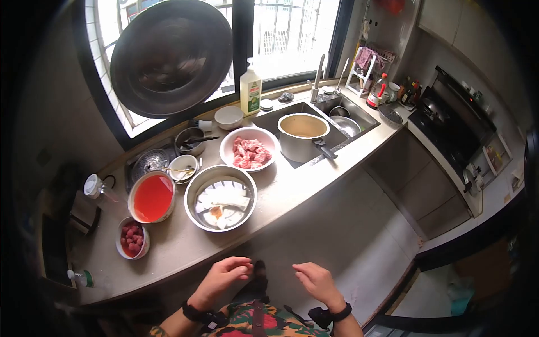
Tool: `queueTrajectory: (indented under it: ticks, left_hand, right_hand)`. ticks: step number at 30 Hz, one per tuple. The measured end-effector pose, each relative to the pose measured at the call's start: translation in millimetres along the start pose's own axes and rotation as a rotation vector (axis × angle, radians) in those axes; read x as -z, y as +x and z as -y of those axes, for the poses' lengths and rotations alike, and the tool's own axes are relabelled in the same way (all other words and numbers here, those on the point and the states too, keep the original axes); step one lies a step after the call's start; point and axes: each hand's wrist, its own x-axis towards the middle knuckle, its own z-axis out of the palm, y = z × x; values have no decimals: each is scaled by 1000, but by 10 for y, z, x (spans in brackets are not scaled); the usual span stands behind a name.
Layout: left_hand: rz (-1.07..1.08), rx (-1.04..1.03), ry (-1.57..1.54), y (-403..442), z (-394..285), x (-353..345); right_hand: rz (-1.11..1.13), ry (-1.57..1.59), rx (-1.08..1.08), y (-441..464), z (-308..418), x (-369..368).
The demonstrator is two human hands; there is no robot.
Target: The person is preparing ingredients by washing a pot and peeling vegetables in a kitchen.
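My left hand (224,275) hovers in front of the counter edge with loosely bent fingers and holds nothing. To its right, my right hand (317,282) is also in the air, fingers loosely extended, with nothing in it. Nearest to them on the counter is a metal basin (188,209) with pale white pieces and a brownish bit inside. Behind it stands a white bowl (273,147) of raw meat chunks (251,153). Bowls of red liquid (152,197) and dark red berry-like fruit (132,238) are at the left.
A pot (297,147) with a black handle rests over the sink (269,121). A pump bottle (250,90) stands by the window, near a hanging wok (171,59). Small bowls and a strainer (150,162) sit at the back left. The stove (449,123) is at the right.
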Motion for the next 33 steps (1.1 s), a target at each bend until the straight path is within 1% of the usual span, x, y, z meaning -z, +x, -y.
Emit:
queueTrajectory:
  ticks: [1, 2, 3, 4, 5, 6, 7, 8, 9, 10, 11, 12, 13, 15, 16, 18, 20, 22, 24, 26, 28, 30, 32, 33]
  left_hand:
    - [-4, 5, -9, 69, -112, -150]
    - [46, 45, -14, 193, -110, -213]
    - [48, 87, 5, 458, -31, -121]
    - [91, 94, -23, 574, -158, -319]
    - [96, 88, -35, 718, -150, -380]
    - [85, 133, -60, 1055, -72, -290]
    - [115, 146, -119, 1180, -230, -475]
    - [119, 143, -131, 1374, -212, -501]
    - [89, 163, -196, 1710, -151, -487]
    - [91, 155, -273, 1802, -300, -664]
    - [72, 133, -300, 1957, -325, -729]
    - [49, 133, -305, 2279, -297, -727]
    - [45, 113, -322, 2352, -455, -874]
    - [4, 99, -347, 2677, -438, -935]
    - [-4, 109, -357, 2834, -484, -1040]
    - [-39, 133, -394, 3132, -549, -1148]
    - [-90, 137, -418, 3410, -577, -1217]
    - [-211, 86, -458, 3732, -586, -1257]
    - [-244, 51, -503, 4024, -494, -1210]
    - [-441, -41, -630, 4326, -537, -1272]
    - [-619, -106, -557, 4595, -629, -1297]
    - [-751, -105, -498, 4796, -714, -1325]
    - [-827, -58, -446, 4961, -737, -1279]
    - [-815, -38, -490, 5010, -729, -1258]
  right_hand:
    - [9, -21, 10, 58, -8, 198]
    - [13, -26, 4, 55, -89, 274]
    - [-17, 5, -18, 137, -368, 168]
    - [-42, -34, -33, 176, -328, 512]
    - [-61, -33, -53, 205, -408, 644]
    - [-55, -7, -54, 368, -736, 574]
    - [-74, -38, -87, 451, -681, 914]
    - [-90, -45, -129, 518, -762, 1002]
    - [-84, -11, -183, 671, -1004, 995]
    - [-78, -43, -180, 727, -910, 1255]
    - [-73, -44, -181, 785, -974, 1355]
    - [-59, -16, -182, 977, -1253, 1358]
    - [-59, -39, -185, 1059, -1151, 1576]
    - [-62, -12, -232, 1155, -1361, 1672]
    - [-71, -5, -276, 1205, -1421, 1828]
    - [-60, 16, -293, 1299, -1584, 2050]
    - [-40, 28, -356, 1399, -1815, 2291]
    - [-25, 25, -312, 1591, -2114, 2549]
    - [-13, 29, -328, 1761, -2383, 2791]
    - [6, 51, -291, 2051, -2623, 3092]
    - [69, 37, -207, 2355, -2893, 3351]
    - [93, 2, -139, 2696, -3007, 3559]
    - [131, 24, -119, 3004, -3109, 3679]
    - [158, 23, -87, 3155, -3149, 3719]
